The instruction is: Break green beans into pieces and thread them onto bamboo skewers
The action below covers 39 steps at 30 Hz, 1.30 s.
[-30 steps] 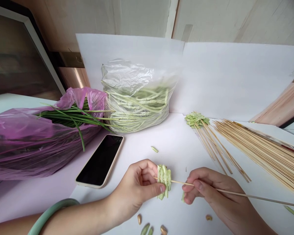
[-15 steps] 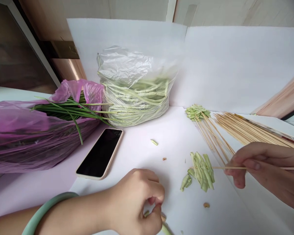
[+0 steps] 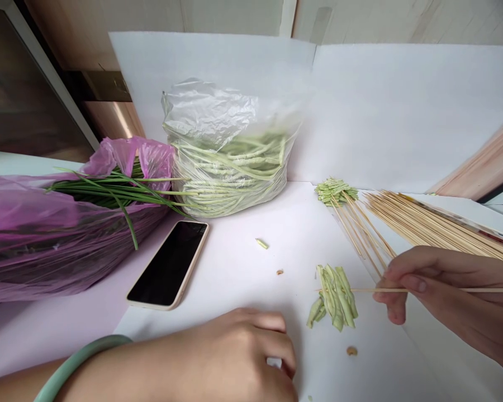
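Observation:
My right hand (image 3: 440, 290) pinches a thin bamboo skewer (image 3: 364, 290), which lies level and points left. Several cut green bean pieces (image 3: 337, 296) are threaded side by side near its tip. A small curled bean scrap (image 3: 316, 311) lies by the leftmost piece. At the bottom edge, my left hand (image 3: 243, 357) is closed with its fingers curled down. Its fingertips are partly hidden, and I cannot make out what is in them. A green bangle (image 3: 79, 363) circles the left wrist.
Finished bean skewers (image 3: 335, 191) lie behind, beside a pile of bare skewers (image 3: 436, 226). A clear bag of long beans (image 3: 235, 167), a purple bag (image 3: 75, 245) with green stalks and a phone (image 3: 167, 265) stand left. Small scraps (image 3: 262, 243) dot the white surface.
My left hand has moved down and slightly right, so the bean piece by its fingers no longer shows. The skewer with its beans has shifted slightly left with my right hand.

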Available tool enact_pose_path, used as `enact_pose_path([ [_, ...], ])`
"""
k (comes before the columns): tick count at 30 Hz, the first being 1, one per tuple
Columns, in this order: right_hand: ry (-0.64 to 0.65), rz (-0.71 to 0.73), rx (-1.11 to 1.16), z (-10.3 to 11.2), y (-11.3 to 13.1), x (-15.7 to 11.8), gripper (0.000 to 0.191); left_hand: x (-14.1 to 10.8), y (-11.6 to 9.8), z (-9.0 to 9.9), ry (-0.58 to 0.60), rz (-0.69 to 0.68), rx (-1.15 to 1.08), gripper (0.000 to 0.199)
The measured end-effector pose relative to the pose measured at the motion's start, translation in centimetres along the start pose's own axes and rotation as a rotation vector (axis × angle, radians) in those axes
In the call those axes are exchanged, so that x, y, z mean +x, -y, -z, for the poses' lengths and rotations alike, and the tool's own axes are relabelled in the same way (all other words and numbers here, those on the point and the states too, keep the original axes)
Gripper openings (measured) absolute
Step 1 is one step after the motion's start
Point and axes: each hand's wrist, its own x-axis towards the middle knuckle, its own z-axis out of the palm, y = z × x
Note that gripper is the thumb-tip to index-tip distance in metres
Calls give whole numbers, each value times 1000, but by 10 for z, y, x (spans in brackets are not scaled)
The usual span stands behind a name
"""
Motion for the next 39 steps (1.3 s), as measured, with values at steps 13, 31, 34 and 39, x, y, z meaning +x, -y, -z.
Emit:
enact_pose_path([
  [13,13,-27,96,-23,-10,-3,20,0,17,-19,-895,592,-1177,21],
  [31,21,166,18,-47,-6,-14,14,3,16,-16,-887,577,-1360,19],
  [34,21,171,24,-49,-5,-12,15,3,15,-16,-887,575,-1366,18],
  [39,45,162,3,-47,-8,-13,13,2,16,-16,-885,574,-1385,16],
])
